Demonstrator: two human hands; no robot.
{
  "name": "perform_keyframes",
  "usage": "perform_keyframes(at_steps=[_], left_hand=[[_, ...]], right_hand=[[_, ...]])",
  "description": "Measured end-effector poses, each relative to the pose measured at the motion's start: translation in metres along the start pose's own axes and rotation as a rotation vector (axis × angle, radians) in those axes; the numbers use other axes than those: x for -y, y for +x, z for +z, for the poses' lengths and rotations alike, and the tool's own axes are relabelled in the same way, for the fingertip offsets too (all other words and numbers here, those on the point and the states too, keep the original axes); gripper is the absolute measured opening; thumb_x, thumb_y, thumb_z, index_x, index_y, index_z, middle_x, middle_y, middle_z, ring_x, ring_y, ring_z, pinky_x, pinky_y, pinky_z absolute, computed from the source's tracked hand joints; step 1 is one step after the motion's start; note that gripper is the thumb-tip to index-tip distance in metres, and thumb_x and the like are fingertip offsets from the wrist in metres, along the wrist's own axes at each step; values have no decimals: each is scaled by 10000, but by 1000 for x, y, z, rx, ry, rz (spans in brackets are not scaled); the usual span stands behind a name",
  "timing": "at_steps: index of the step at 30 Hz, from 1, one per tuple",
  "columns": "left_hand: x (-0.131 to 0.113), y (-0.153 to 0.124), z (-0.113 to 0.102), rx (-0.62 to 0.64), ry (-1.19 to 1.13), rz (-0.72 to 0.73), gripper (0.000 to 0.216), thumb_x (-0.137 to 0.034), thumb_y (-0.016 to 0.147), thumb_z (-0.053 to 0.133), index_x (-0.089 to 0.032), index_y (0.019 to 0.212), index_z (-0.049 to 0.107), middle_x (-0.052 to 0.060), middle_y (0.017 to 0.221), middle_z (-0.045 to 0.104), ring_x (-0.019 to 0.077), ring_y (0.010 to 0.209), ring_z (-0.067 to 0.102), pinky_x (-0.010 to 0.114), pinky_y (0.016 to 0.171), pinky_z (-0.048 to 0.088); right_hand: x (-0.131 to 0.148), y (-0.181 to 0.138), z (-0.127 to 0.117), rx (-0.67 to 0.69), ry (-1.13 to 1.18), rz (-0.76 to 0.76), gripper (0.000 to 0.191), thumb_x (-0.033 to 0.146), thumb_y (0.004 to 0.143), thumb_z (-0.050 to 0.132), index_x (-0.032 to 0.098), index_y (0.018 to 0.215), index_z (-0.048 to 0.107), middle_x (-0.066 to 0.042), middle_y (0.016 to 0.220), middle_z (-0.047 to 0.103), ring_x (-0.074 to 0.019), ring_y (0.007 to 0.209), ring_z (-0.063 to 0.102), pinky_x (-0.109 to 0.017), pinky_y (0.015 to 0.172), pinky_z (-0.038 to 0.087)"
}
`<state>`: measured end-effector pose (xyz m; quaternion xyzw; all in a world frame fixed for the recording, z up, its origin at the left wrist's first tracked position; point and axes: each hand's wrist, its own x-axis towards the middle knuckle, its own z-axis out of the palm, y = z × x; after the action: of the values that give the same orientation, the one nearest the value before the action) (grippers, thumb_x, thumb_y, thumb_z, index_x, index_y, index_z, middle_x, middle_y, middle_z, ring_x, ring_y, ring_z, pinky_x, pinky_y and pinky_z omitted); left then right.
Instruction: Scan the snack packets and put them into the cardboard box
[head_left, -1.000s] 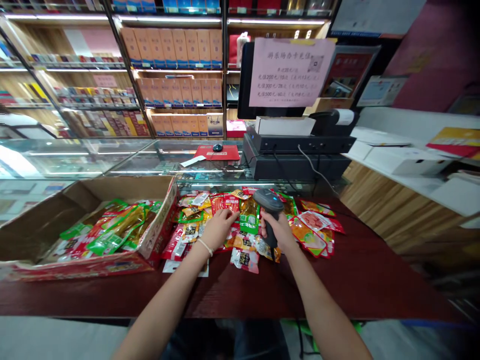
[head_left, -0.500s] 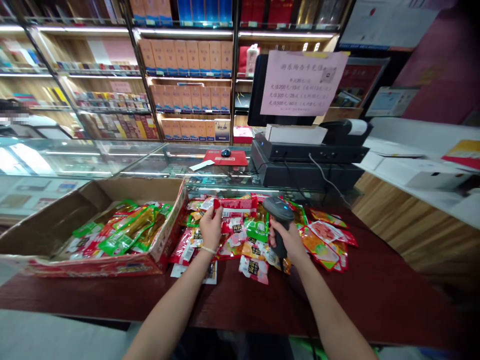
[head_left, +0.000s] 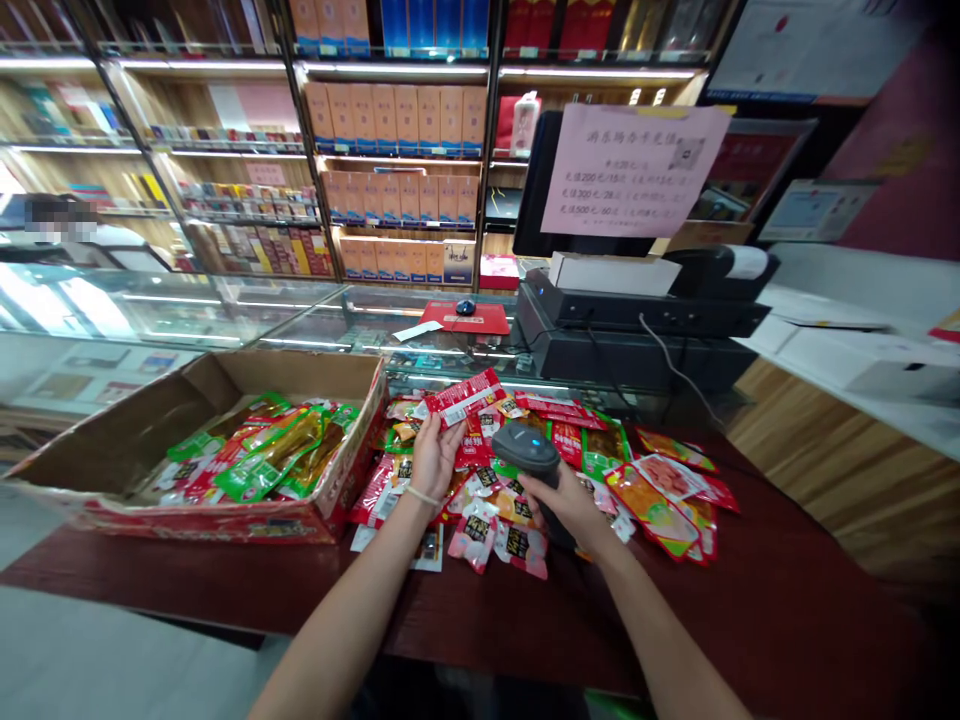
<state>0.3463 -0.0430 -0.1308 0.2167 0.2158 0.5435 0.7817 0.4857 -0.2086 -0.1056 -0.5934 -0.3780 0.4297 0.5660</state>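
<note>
My left hand (head_left: 437, 462) grips the lower edge of a red snack packet (head_left: 466, 397), tilted up to the right, its pale label strip showing. In my right hand (head_left: 566, 500) is a dark barcode scanner (head_left: 527, 447) with a small blue light on top, its head angled left toward the packet. Beneath and around both hands lies a loose spread of snack packets, among them a pink-and-white one (head_left: 474, 537). To the left, an open cardboard box (head_left: 330, 500) holds several green and red packets (head_left: 274, 455).
The packets lie on a dark red table (head_left: 315, 590). Behind stand a glass counter with a mouse (head_left: 465, 308) on a red mat, and a monitor (head_left: 537, 190) bearing a pink sign. More packets (head_left: 660, 500) lie at the right. A person (head_left: 97, 240) is at the far left.
The red packet has tilted, its right end rising, and its label strip shows more. The scanner has moved left, closer to the packet. The view has shifted slightly.
</note>
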Motion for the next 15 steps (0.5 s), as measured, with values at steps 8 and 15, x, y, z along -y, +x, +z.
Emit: perform_keyframes(at_steps=[8, 15], left_hand=[[0, -1, 3, -8, -16, -12, 64, -217, 919, 599, -177, 965, 578, 82, 1076, 718, 174, 1042, 690, 378, 1017, 522], [2, -5, 6, 24, 170, 106, 260, -233, 737, 778, -152, 940, 638, 27, 932, 719, 138, 870, 703, 331, 931, 548]], right_hand=[[4, -4, 3, 34, -80, 18, 351, 499, 748, 731, 213, 719, 531, 50, 484, 550, -107, 375, 492, -234, 394, 431], [3, -3, 0, 23, 0, 16, 409, 542, 733, 754, 215, 710, 510, 55, 500, 537, -98, 363, 484, -229, 371, 416]])
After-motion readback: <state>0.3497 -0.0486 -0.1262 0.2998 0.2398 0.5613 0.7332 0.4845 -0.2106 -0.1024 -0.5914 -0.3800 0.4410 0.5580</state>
